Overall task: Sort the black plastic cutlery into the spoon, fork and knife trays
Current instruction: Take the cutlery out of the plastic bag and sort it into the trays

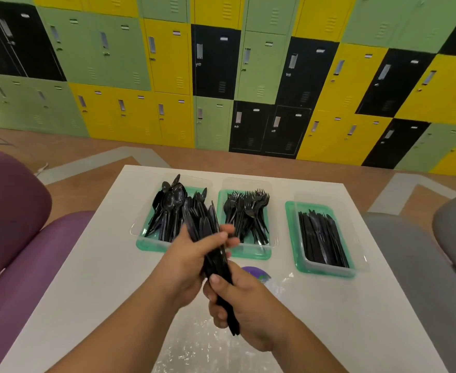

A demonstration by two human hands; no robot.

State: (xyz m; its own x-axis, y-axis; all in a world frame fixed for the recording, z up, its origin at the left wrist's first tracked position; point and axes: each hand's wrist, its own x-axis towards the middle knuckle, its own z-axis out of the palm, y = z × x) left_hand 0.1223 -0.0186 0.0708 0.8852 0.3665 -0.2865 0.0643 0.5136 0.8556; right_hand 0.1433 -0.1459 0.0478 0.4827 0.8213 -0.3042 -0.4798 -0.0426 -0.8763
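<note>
Both hands hold one thick bundle of black plastic knives point(208, 230) above the middle of the white table point(87, 292). My left hand point(192, 254) wraps the bundle's middle. My right hand point(237, 300) grips its lower ends near me. The blades point away, over the spoon tray point(143, 243), a clear tray on a green lid at the far left, piled with spoons. The fork tray point(259, 251) sits in the middle, full of forks. The knife tray point(326, 270) stands apart at the right with knives lying lengthwise.
A crumpled clear plastic bag point(202, 348) with a purple label point(256, 273) lies on the table under my hands. A purple chair point(19, 238) stands at the left, a grey chair point(423, 265) at the right. Coloured lockers point(221, 76) fill the far wall.
</note>
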